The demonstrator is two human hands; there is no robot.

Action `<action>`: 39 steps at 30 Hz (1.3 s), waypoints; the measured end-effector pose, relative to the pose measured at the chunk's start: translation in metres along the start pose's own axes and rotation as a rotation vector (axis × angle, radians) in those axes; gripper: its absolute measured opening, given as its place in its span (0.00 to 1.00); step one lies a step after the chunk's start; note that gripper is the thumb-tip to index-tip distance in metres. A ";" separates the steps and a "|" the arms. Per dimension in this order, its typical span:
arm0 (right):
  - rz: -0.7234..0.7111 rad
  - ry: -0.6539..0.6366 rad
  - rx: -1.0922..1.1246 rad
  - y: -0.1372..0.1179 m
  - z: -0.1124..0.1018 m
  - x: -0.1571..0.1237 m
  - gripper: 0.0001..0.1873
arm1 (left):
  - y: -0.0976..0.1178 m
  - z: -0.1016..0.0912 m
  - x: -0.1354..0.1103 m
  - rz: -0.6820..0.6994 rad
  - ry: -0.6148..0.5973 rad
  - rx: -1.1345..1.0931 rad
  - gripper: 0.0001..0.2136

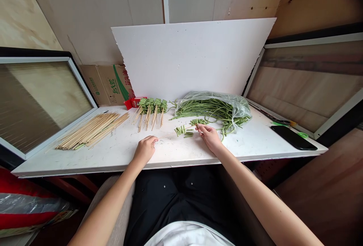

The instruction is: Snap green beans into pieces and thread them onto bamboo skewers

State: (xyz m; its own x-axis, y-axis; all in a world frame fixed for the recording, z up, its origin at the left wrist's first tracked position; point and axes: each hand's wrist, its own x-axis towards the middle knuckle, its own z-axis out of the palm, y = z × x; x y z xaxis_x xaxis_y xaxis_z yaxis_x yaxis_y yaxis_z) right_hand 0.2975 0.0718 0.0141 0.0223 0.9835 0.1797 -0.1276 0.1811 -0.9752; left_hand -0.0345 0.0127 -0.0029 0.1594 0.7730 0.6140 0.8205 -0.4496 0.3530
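Note:
My right hand [209, 135] rests on the white table [170, 155], fingers pinched on a short green bean piece at the edge of a small heap of cut pieces [183, 131]. My left hand [145, 149] lies near the front edge with its fingers curled under; nothing shows in them. Behind the right hand a clear plastic bag [227, 104] holds long green beans [210, 110]. Finished bean skewers [151, 110] lie at the back centre. A pile of bare bamboo skewers [92, 131] lies to the left.
A black phone [293, 137] lies at the table's right end. A white foam board [193, 56] leans against the wall behind. A small red pack [134, 102] and a cardboard box [107, 84] sit at the back left. Glass-topped cabinets flank both sides.

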 end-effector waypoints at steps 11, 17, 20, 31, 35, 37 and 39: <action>-0.106 0.062 -0.199 -0.002 0.000 -0.004 0.23 | -0.001 0.001 -0.002 0.017 -0.005 0.049 0.17; -0.137 0.069 -0.220 -0.004 0.002 -0.005 0.23 | 0.000 0.000 -0.001 0.018 0.014 0.026 0.17; -0.078 0.054 -0.095 -0.003 0.003 -0.003 0.23 | 0.001 0.000 0.000 0.008 0.025 0.003 0.17; 0.076 0.010 0.109 -0.006 0.001 -0.004 0.21 | -0.001 0.001 -0.001 0.021 0.008 -0.010 0.18; 0.053 0.045 0.077 -0.004 0.001 -0.004 0.19 | -0.001 0.002 -0.002 0.030 -0.001 0.000 0.19; 0.029 0.057 0.046 -0.004 0.001 -0.004 0.18 | -0.001 0.002 -0.002 0.038 -0.006 0.006 0.19; 0.007 0.071 0.017 -0.004 0.001 -0.005 0.18 | -0.002 0.001 -0.002 0.043 -0.010 0.013 0.19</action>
State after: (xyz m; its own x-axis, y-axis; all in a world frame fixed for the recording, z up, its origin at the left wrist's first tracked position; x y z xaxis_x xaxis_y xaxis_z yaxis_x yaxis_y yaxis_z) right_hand 0.2964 0.0666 0.0174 0.0920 0.9823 0.1630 -0.1444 0.1751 -0.9739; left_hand -0.0355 0.0125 -0.0055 0.1999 0.7576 0.6214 0.8201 -0.4764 0.3171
